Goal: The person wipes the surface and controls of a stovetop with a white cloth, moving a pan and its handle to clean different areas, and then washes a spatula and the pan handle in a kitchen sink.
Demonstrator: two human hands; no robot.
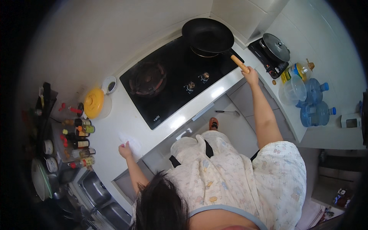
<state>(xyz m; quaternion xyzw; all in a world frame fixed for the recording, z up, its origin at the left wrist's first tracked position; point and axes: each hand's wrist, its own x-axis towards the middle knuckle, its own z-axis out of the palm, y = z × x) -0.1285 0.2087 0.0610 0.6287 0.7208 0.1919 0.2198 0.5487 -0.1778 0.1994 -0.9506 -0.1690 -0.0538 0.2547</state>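
Observation:
My right hand [251, 76] grips the end of the light wooden handle [239, 63] of a black wok [208, 36]. The wok is over the right burner of a black glass gas hob [175, 67], and its inside looks bare. Part of that burner's ring shows beneath it. On the white counter left of the hob, my left hand [125, 150] is at a thin white sheet [131, 142], perhaps paper or cloth. Whether its fingers pinch the sheet is too unclear to tell. The left burner [148, 79] has nothing on it.
Left stand a yellow-lidded container [94, 103], a small bowl of dark liquid [110, 84], several sauce bottles [82, 143] and a steel sink [95, 188]. Right are a lidded pan [276, 47] on a portable stove, an oil bottle and water jugs [316, 113]. A long-handled utensil [228, 111] lies low.

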